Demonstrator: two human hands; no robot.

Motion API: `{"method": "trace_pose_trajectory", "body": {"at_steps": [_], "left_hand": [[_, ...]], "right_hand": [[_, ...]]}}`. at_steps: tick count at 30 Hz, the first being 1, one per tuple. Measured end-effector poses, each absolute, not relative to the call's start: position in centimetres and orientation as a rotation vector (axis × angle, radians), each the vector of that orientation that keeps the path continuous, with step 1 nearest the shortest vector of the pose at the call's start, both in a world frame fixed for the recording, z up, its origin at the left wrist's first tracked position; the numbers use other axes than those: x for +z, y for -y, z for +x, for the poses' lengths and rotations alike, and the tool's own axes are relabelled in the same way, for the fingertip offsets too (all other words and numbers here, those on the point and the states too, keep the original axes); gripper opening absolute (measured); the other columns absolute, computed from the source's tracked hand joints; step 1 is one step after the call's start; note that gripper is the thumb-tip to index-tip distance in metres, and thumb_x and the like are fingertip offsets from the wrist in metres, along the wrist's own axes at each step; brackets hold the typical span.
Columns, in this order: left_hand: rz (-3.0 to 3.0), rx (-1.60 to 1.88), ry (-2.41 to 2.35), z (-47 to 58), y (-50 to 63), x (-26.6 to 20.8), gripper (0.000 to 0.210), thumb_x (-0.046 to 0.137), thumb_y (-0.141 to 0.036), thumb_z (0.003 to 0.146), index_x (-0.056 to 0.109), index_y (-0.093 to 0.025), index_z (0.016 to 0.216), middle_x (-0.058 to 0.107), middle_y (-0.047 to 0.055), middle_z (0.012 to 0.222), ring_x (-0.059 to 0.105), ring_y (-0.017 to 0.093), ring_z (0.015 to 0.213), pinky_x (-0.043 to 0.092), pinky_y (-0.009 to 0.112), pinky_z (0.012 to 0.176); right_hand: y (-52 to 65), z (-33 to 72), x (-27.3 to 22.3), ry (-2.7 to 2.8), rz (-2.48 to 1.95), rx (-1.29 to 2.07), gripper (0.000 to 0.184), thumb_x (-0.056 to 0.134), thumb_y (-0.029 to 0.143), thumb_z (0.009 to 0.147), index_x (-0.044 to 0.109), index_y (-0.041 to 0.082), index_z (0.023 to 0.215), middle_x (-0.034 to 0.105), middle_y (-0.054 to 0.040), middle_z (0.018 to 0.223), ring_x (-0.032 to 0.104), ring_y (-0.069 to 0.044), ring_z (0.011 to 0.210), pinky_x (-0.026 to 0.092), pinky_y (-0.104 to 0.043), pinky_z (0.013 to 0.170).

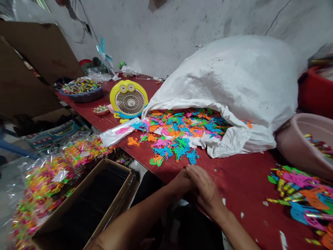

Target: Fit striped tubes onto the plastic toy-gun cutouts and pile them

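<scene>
My left hand (182,181) and my right hand (205,191) meet at the near edge of the red table, the right one partly over the left. Both look closed, fingers curled in and pressed together. Whatever lies between them, if anything, is hidden. Just beyond them is a loose pile of flat plastic pieces (179,147) in orange, blue, green and pink. These spill from the mouth of a large white sack (234,80). A blue piece (192,157) lies closest to my fingers. Left of the pile rests a clear plastic packet (118,132).
A yellow fan (130,100) stands behind the packet; a basin of small coloured pieces (80,91) sits farther left. On the right are a pink tub (291,139) and assembled colourful toys (304,194). Below left are an open carton (91,201) and filled bags (49,184).
</scene>
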State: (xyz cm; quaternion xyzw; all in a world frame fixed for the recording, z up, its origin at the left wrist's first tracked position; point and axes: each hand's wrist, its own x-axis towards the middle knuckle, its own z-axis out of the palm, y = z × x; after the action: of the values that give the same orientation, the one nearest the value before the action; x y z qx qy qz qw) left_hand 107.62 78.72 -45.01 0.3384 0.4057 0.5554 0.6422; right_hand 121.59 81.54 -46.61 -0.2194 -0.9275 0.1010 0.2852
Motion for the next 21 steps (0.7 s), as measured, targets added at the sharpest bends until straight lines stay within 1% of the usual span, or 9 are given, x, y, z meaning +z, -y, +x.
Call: {"method": "trace_pose_trajectory", "body": {"at_steps": [3, 4, 5, 7, 9, 11, 14, 17, 21], "left_hand": [[0.64, 1.313, -0.882, 106.7, -79.1, -45.2, 0.034, 0.077, -0.039, 0.066, 0.066, -0.013, 0.084, 0.066, 0.005, 0.074, 0.063, 0.017, 0.068, 0.05, 0.028, 0.064], [0.588, 1.348, -0.915, 106.3, -79.4, -45.4, 0.032, 0.076, -0.038, 0.065, 0.065, -0.013, 0.083, 0.065, 0.004, 0.072, 0.061, 0.016, 0.064, 0.049, 0.027, 0.061], [0.546, 1.378, -0.955, 105.7, -79.6, -45.6, 0.029, 0.076, -0.035, 0.064, 0.065, -0.013, 0.08, 0.065, 0.004, 0.069, 0.06, 0.015, 0.061, 0.047, 0.025, 0.058], [0.525, 1.425, -1.062, 104.7, -80.1, -45.8, 0.02, 0.073, -0.029, 0.064, 0.064, -0.012, 0.071, 0.064, 0.004, 0.063, 0.058, 0.014, 0.054, 0.044, 0.024, 0.054], [0.531, 1.457, -1.147, 104.1, -80.4, -45.8, 0.014, 0.07, -0.024, 0.064, 0.064, -0.012, 0.065, 0.062, 0.003, 0.057, 0.056, 0.013, 0.051, 0.043, 0.024, 0.053], [0.52, 1.486, -1.186, 104.0, -80.6, -45.8, 0.012, 0.069, -0.021, 0.063, 0.063, -0.012, 0.064, 0.061, 0.002, 0.054, 0.055, 0.013, 0.049, 0.043, 0.024, 0.054], [0.51, 1.526, -1.18, 104.1, -80.8, -45.7, 0.015, 0.072, -0.021, 0.061, 0.062, -0.012, 0.067, 0.061, 0.001, 0.054, 0.055, 0.013, 0.05, 0.044, 0.024, 0.054], [0.492, 1.553, -1.167, 104.1, -80.8, -46.1, 0.017, 0.072, -0.023, 0.064, 0.062, -0.013, 0.073, 0.062, 0.0, 0.056, 0.056, 0.013, 0.052, 0.044, 0.024, 0.056], [0.49, 1.563, -1.165, 104.0, -80.7, -46.7, 0.019, 0.07, -0.027, 0.07, 0.06, -0.013, 0.077, 0.062, 0.0, 0.057, 0.055, 0.013, 0.051, 0.043, 0.025, 0.056]], "right_hand": [[-81.9, 120.3, -46.2, 2.449, -0.627, 0.424, 0.081, 0.047, 0.006, 0.081, 0.02, 0.026, 0.154, 0.036, -0.0094, 0.153, 0.032, -0.026, 0.142, 0.035, -0.051, 0.112], [-82.2, 120.1, -46.0, 2.398, -0.691, 0.491, 0.078, 0.049, 0.01, 0.082, 0.021, 0.025, 0.153, 0.034, -0.01, 0.153, 0.032, -0.027, 0.141, 0.036, -0.05, 0.112], [-82.8, 120.0, -45.9, 2.307, -0.794, 0.554, 0.073, 0.05, 0.016, 0.084, 0.024, 0.024, 0.152, 0.036, -0.0115, 0.152, 0.038, -0.027, 0.138, 0.038, -0.048, 0.109], [-84.4, 120.0, -45.8, 2.046, -1.092, 0.628, 0.058, 0.053, 0.032, 0.088, 0.039, 0.02, 0.143, 0.052, -0.0153, 0.136, 0.055, -0.026, 0.12, 0.048, -0.044, 0.097], [-86.5, 120.0, -46.1, 1.861, -1.403, 0.609, 0.049, 0.056, 0.046, 0.085, 0.054, 0.015, 0.123, 0.064, -0.0142, 0.109, 0.063, -0.026, 0.095, 0.051, -0.039, 0.08], [-88.3, 119.6, -46.7, 1.871, -1.604, 0.552, 0.041, 0.061, 0.05, 0.078, 0.061, 0.016, 0.1, 0.065, -0.0103, 0.089, 0.061, -0.025, 0.081, 0.047, -0.036, 0.071], [-89.8, 118.4, -47.7, 1.863, -1.623, 0.659, 0.028, 0.07, 0.041, 0.066, 0.058, 0.02, 0.079, 0.06, -0.004, 0.074, 0.055, -0.021, 0.071, 0.039, -0.032, 0.065], [-90.1, 117.8, -48.2, 1.712, -1.544, 0.864, 0.028, 0.072, 0.033, 0.058, 0.055, 0.021, 0.076, 0.054, 0.0018, 0.064, 0.048, -0.017, 0.061, 0.035, -0.029, 0.06], [-88.8, 118.8, -47.8, 1.596, -1.463, 1.088, 0.04, 0.071, 0.042, 0.058, 0.058, 0.018, 0.087, 0.054, 0.0028, 0.062, 0.046, -0.014, 0.054, 0.036, -0.027, 0.053]]}}
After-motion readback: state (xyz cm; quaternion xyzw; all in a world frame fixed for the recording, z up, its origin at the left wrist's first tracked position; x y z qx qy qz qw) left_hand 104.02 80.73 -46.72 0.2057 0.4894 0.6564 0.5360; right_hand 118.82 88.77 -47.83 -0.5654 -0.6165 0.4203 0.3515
